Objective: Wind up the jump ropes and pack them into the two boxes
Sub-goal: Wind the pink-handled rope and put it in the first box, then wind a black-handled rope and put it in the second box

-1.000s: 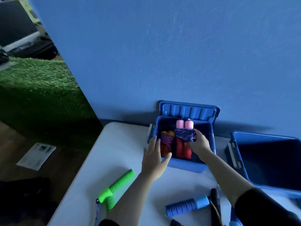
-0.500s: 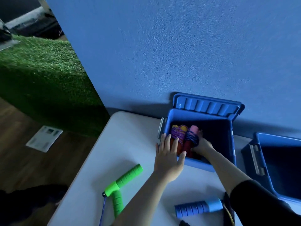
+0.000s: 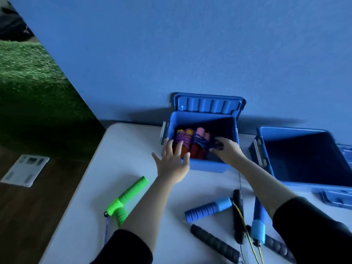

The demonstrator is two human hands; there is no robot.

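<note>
A small blue box [image 3: 207, 167] stands open at the wall, its lid [image 3: 209, 103] tipped back. Inside lie two wound ropes: an orange-handled one with purple cord [image 3: 182, 139] on the left and a pink-handled one with blue cord [image 3: 200, 143] beside it. My left hand [image 3: 171, 164] rests with straight fingers over the box's front left rim. My right hand [image 3: 228, 151] reaches into the box just right of the pink-handled rope, and its curled fingertips pinch that rope's cord. A larger blue box [image 3: 266, 168] stands open and empty to the right.
Loose on the white table [image 3: 122, 149] lie a green-handled rope [image 3: 131, 195], two blue handles [image 3: 207, 208] [image 3: 258, 225], black handles [image 3: 215, 242] and a yellow cord [image 3: 245, 225]. A second lid [image 3: 339, 197] lies at the right. The table's left edge drops to the floor.
My right hand has lowered the pink-handled rope into the box beside the orange one and slid to its right. My left hand stayed at the box's front rim.
</note>
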